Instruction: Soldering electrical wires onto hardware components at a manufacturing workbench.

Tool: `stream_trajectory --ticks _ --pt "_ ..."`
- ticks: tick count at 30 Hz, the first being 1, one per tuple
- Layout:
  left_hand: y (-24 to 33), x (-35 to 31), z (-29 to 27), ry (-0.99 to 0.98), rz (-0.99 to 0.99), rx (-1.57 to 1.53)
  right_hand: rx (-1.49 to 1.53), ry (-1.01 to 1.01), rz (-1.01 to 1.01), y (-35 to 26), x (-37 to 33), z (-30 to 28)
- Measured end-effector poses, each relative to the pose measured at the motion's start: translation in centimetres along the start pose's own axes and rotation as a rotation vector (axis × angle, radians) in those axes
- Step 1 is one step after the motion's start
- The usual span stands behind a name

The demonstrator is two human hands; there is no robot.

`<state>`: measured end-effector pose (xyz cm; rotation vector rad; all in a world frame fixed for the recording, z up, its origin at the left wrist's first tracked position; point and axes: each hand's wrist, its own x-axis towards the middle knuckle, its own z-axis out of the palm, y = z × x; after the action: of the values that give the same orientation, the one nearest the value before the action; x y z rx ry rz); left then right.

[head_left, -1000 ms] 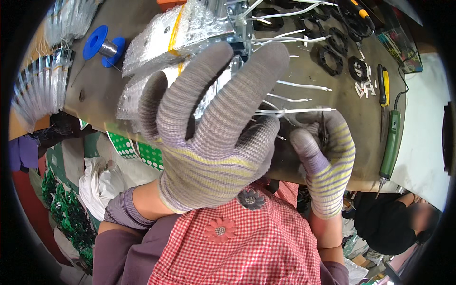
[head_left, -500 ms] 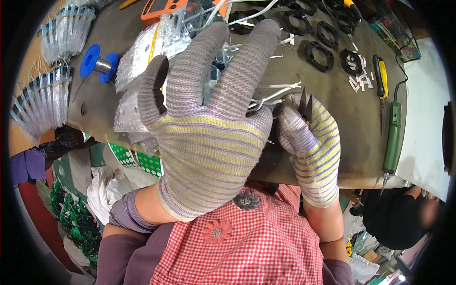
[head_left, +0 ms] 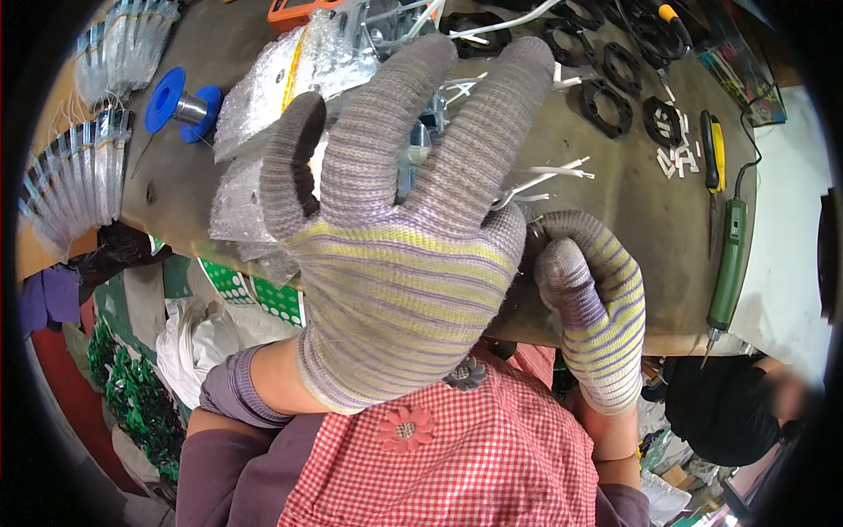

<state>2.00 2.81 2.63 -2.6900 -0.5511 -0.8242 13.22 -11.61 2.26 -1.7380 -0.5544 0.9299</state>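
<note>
My left hand (head_left: 404, 263), in a grey and yellow striped knit glove, is palm down with three fingers stretched and spread. Its thumb is bent in against several white wires (head_left: 553, 174), whose stripped ends poke out to the right; the forefinger is hidden. To the right, my right hand (head_left: 597, 299), in a matching glove, is curled with its thumb against the forefinger, close to the left thumb. What it grips is hidden. Under the left fingers, clear plastic parts (head_left: 420, 145) and bubble-wrap bags (head_left: 255, 119) show in part.
A blue solder spool (head_left: 165, 101) is at left, beside bundles of bagged strips (head_left: 79, 180). Black rings (head_left: 606, 108) and white tube pieces (head_left: 676, 161) lie at upper right. Yellow-black tweezers (head_left: 713, 154) and a green electric screwdriver (head_left: 729, 263) lie at the right edge. A person (head_left: 720, 408) is at lower right.
Two dark pointed tips that stood out of my right hand are no longer visible. That hand has shifted slightly down and right. The left hand and wires have moved a little right.
</note>
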Motion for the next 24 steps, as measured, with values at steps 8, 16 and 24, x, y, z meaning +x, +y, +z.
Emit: stream_trajectory --ticks 8,16,24 --pt "-1.8 -1.3 2.7 0.225 0.117 0.07 0.03 -0.02 -0.012 -0.2 -0.4 0.0" --pt "-1.7 -0.7 3.3 0.169 0.129 0.045 0.055 0.036 -0.002 0.5 0.2 -0.2" --pt "2.1 -0.1 -0.4 -0.035 -0.416 -0.259 -0.042 0.017 -0.073 0.7 0.1 -0.1"
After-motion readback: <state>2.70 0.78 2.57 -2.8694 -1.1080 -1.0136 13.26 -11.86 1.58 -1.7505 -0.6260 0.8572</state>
